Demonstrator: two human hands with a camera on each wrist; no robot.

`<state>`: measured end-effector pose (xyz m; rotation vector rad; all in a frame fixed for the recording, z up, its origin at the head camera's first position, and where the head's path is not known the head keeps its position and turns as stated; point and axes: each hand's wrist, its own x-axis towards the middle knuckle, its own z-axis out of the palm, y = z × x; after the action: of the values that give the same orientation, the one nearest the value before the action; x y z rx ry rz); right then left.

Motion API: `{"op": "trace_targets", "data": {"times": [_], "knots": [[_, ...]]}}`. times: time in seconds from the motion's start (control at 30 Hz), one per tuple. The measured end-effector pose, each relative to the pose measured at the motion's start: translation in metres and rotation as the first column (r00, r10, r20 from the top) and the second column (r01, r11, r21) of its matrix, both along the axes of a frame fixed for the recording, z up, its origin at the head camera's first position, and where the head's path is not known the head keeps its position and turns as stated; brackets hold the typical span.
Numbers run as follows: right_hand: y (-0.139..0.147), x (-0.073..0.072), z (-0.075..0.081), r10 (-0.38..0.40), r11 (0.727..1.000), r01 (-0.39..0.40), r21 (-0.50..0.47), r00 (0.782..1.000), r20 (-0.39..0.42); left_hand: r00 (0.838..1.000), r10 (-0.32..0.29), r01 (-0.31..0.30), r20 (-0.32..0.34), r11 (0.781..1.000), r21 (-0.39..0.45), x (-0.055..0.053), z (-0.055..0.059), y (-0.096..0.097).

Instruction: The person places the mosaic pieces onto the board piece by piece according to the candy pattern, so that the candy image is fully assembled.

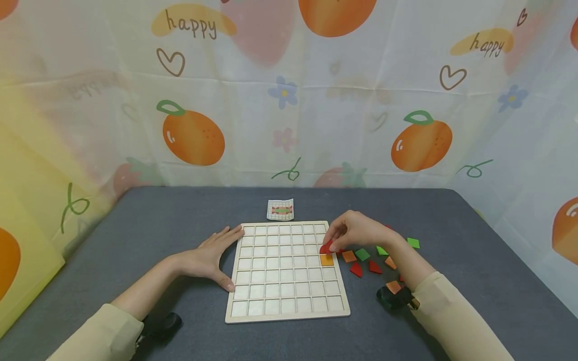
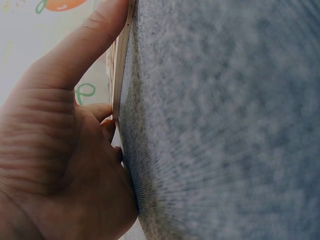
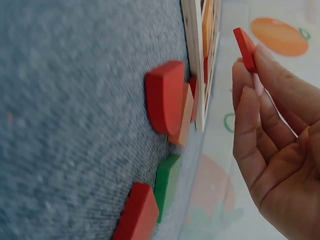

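A pale wooden board (image 1: pixel 273 277) with a grid of square cells lies on the dark table. My left hand (image 1: pixel 203 258) rests along its left side, fingers and thumb spread and touching the rim. Above the board's right edge, my right hand (image 1: pixel 361 231) pinches a small red tile (image 3: pixel 245 50) between thumb and fingers, raised off the grid in the right wrist view. A yellow-orange square tile (image 1: pixel 326 260) sits in a cell of the right column, just below that hand. More red shows in the board beside it, partly hidden in the head view.
Several loose tiles lie right of the board, among them a green tile (image 1: pixel 363 254), an orange tile (image 1: pixel 348 256), a red tile (image 1: pixel 356 269) and a light green tile (image 1: pixel 413 243). Behind the board is a small pattern card (image 1: pixel 280 210). A printed curtain (image 1: pixel 307 115) hangs at the back.
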<state>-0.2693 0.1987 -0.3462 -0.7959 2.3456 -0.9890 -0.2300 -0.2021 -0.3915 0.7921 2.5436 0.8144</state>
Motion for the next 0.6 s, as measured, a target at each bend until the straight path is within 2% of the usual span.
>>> {"op": "trace_targets", "data": {"times": [0.13,0.4,0.6], "knots": [[-0.003,0.003,-0.001,0.062,0.998,-0.062,-0.008,0.998,-0.001,1.000,0.001,-0.001,-0.003,1.000,-0.001,0.000,0.000,0.000],[-0.010,0.009,-0.001,0.082,0.997,-0.082,-0.008,0.995,0.053,1.000,0.001,-0.001,-0.002,1.000,0.003,0.000,0.000,0.000],[-0.011,0.010,-0.003,0.165,0.986,-0.164,-0.014,0.985,0.046,1.000,0.002,-0.002,0.000,1.000,0.001,0.000,0.000,0.000]]}}
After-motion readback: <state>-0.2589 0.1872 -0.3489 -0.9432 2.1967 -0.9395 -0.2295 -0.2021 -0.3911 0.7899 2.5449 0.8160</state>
